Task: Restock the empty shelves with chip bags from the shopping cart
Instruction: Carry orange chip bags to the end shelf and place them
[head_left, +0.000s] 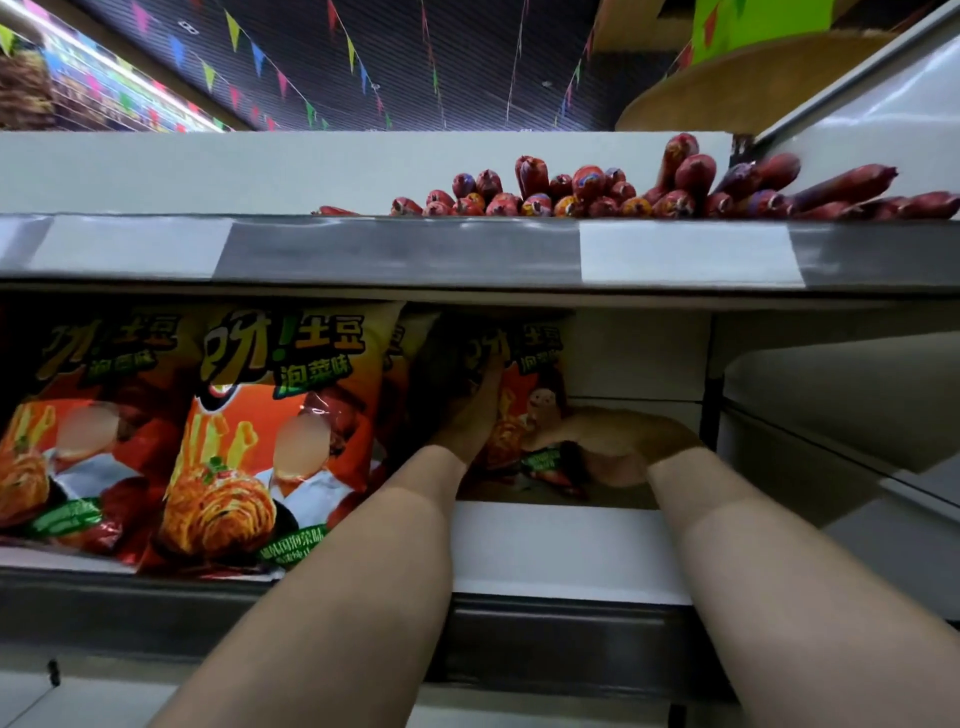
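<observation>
Both my arms reach deep into the lower shelf (561, 551). An orange chip bag (530, 374) stands upright at the back of the shelf. My left hand (475, 415) lies flat against its left front, fingers straight and pointing up. My right hand (613, 441) grips the bag's bottom right corner, fingers curled around it. Left of it stand two more bags of the same kind, a near one (270, 436) and one at the far left (78, 426). The shopping cart is out of view.
The shelf above (395, 249) carries a pile of red sausages (649, 192) at its right. White shelf floor shows to the right of the held bag. A grey side panel (841, 415) closes the shelf on the right. Bunting hangs from the ceiling.
</observation>
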